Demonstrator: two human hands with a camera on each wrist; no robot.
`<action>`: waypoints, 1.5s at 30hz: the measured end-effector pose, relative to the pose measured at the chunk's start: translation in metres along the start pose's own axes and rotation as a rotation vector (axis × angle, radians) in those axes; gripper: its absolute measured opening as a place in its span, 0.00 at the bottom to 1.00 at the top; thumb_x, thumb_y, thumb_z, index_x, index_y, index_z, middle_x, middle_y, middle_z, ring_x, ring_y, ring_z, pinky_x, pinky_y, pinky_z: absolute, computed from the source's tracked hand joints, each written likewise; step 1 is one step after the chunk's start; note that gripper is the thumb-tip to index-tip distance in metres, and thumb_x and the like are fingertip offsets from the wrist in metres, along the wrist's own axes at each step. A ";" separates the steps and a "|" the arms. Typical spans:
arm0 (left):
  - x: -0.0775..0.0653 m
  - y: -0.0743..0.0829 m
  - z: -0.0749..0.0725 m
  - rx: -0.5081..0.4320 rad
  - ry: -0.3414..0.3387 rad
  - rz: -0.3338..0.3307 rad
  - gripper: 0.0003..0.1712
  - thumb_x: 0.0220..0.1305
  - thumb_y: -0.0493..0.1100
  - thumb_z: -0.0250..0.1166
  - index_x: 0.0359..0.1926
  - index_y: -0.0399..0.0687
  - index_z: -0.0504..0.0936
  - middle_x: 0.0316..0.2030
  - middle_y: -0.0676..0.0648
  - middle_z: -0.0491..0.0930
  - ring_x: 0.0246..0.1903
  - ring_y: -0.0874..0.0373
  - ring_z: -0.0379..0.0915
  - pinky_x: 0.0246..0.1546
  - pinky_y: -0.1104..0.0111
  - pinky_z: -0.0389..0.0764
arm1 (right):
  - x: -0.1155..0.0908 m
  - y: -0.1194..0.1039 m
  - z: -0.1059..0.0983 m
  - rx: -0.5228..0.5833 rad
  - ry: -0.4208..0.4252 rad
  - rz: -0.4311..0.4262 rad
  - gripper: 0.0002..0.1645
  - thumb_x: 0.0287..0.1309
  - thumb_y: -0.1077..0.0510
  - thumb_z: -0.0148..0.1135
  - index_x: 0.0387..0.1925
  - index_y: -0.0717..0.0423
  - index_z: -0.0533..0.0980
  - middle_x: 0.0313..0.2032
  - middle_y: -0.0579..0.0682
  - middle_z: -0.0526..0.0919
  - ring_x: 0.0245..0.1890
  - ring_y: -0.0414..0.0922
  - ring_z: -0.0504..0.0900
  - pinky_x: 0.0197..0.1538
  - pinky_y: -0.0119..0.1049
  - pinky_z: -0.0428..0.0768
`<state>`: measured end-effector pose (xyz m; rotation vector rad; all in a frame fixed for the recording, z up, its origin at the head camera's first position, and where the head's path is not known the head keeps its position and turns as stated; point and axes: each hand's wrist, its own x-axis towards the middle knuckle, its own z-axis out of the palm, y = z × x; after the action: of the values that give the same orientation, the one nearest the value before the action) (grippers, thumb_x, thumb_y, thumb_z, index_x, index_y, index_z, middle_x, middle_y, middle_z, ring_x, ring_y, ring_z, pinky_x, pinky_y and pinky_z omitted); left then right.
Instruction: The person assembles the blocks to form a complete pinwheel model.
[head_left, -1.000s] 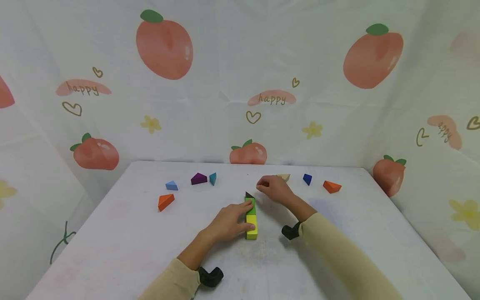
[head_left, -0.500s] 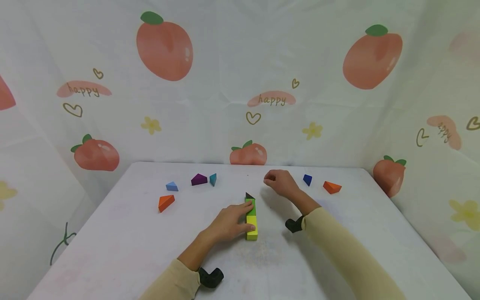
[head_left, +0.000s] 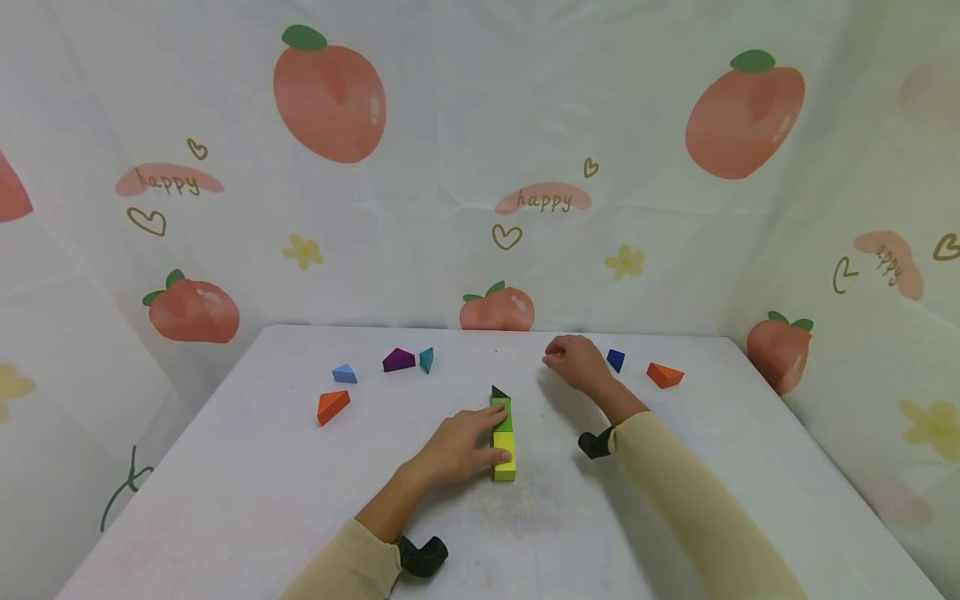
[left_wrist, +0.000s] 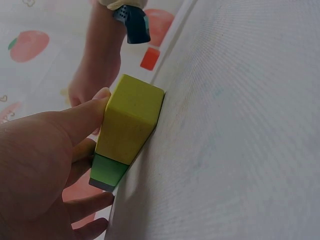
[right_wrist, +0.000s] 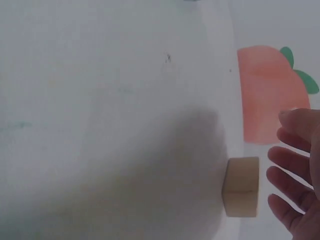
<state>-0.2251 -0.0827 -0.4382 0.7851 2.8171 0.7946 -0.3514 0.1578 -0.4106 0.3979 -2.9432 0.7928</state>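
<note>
My left hand [head_left: 453, 448] rests on a short row of blocks at the table's middle. Its thumb touches the yellow block [left_wrist: 127, 115]; the index finger lies on the green block [head_left: 504, 421]. A dark triangular block [head_left: 499, 392] forms the row's far end. Toward the back of the table, my right hand [head_left: 579, 363] hovers with loosely bent fingers and nothing in them. Close to those fingers in the right wrist view, a plain wooden block [right_wrist: 241, 187] sits apart from the hand. The hand hides this block in the head view.
At the back left lie a purple block [head_left: 398, 360], a teal block [head_left: 426, 360], a light blue block [head_left: 344, 374] and an orange block [head_left: 332, 407]. Right of my right hand are a dark blue block [head_left: 616, 360] and another orange block [head_left: 664, 375]. Behind hangs a printed cloth [head_left: 442, 125].
My right hand has moved back and to the right, away from the row, and now covers the wooden block in the head view. The left hand and the row have stayed put.
</note>
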 end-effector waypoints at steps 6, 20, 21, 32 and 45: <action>0.000 0.000 0.000 0.003 -0.002 -0.003 0.40 0.63 0.59 0.64 0.72 0.53 0.64 0.72 0.55 0.59 0.68 0.50 0.58 0.64 0.49 0.62 | 0.001 0.012 -0.001 -0.013 0.022 0.002 0.13 0.63 0.55 0.63 0.45 0.57 0.83 0.44 0.54 0.83 0.48 0.53 0.73 0.51 0.49 0.75; 0.000 0.001 0.000 0.007 0.000 -0.016 0.39 0.63 0.58 0.64 0.72 0.54 0.64 0.72 0.55 0.59 0.68 0.50 0.57 0.65 0.50 0.62 | -0.005 0.030 0.000 -0.127 0.093 0.008 0.24 0.61 0.53 0.63 0.57 0.58 0.78 0.58 0.60 0.77 0.58 0.62 0.69 0.59 0.60 0.65; 0.000 0.001 0.000 0.008 0.000 -0.015 0.39 0.64 0.58 0.64 0.72 0.53 0.64 0.72 0.55 0.59 0.68 0.50 0.57 0.65 0.50 0.61 | -0.005 0.031 -0.001 -0.128 0.090 0.013 0.24 0.61 0.53 0.63 0.58 0.58 0.77 0.58 0.60 0.77 0.58 0.62 0.69 0.58 0.60 0.66; 0.000 0.002 0.000 -0.001 -0.006 -0.019 0.40 0.64 0.58 0.64 0.72 0.53 0.64 0.72 0.54 0.59 0.68 0.50 0.58 0.65 0.50 0.61 | -0.004 0.041 0.000 -0.118 0.026 0.067 0.25 0.62 0.54 0.64 0.59 0.56 0.77 0.59 0.61 0.76 0.56 0.60 0.70 0.58 0.57 0.68; 0.000 0.002 0.000 -0.015 -0.002 -0.036 0.40 0.63 0.59 0.64 0.72 0.54 0.64 0.71 0.55 0.60 0.69 0.51 0.57 0.65 0.51 0.61 | -0.001 0.040 0.000 -0.091 -0.001 0.071 0.22 0.62 0.55 0.64 0.57 0.57 0.78 0.57 0.61 0.77 0.56 0.59 0.72 0.60 0.57 0.70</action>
<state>-0.2239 -0.0813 -0.4370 0.7307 2.8117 0.8077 -0.3610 0.1912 -0.4298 0.2897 -2.9958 0.6620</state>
